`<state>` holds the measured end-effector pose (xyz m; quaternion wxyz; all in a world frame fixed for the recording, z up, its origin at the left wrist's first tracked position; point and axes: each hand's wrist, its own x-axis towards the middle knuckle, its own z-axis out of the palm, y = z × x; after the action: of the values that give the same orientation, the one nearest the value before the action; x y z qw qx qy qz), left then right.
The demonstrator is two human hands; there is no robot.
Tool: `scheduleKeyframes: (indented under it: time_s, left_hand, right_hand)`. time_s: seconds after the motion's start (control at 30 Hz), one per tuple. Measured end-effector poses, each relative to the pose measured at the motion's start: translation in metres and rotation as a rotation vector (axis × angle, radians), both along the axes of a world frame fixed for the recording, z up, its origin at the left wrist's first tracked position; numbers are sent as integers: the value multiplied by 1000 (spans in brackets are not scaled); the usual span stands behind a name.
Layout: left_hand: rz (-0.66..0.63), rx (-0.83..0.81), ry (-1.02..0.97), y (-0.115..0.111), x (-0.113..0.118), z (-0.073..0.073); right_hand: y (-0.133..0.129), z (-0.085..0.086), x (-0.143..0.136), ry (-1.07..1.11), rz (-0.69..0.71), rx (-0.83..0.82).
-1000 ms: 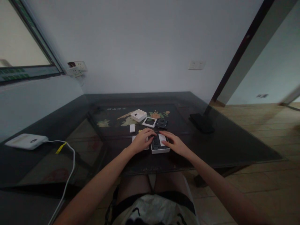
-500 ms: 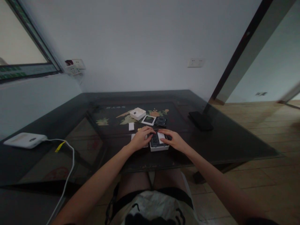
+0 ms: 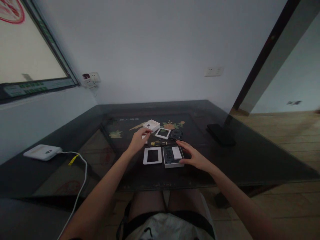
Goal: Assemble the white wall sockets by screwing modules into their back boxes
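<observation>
My left hand is over a small white switch rocker, thumb and fingers on either side of it and partly hiding it. My right hand spans the right side of a white switch box, fingers at its far corner and thumb at its near one. Inside the box sits a dark switch module. A second white rocker lies over the module's right half. Left of the box, a white square frame lies flat. A yellow-and-black screwdriver rests behind both.
Farther back are another white box, a white frame and a dark module. A dark flat case lies on the right of the dark table. A white device with a cable is at the left.
My left hand has moved left and away from the box to the small rocker, uncovering the frame and screwdriver. My right hand has shifted off the rocker to the box's right side. The view has shifted.
</observation>
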<state>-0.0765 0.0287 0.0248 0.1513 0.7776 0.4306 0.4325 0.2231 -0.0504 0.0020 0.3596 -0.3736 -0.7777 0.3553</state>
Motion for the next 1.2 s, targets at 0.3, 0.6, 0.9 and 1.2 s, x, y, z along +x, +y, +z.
scheduleKeyframes:
  time_s: [0.3, 0.6, 0.9, 1.2]
  left_hand:
    - [176, -102, 145, 30, -61, -43]
    - [87, -192, 320, 26, -55, -47]
    - [105, -111, 292, 21, -54, -37]
    - [-22, 42, 155, -40, 6, 18]
  right_hand:
    - [0, -6, 3, -8, -4, -19]
    - [0, -3, 4, -52, -6, -1]
    - [-2, -2, 3, -81, 2, 23]
    - [-3, 0, -2, -86, -13, 54]
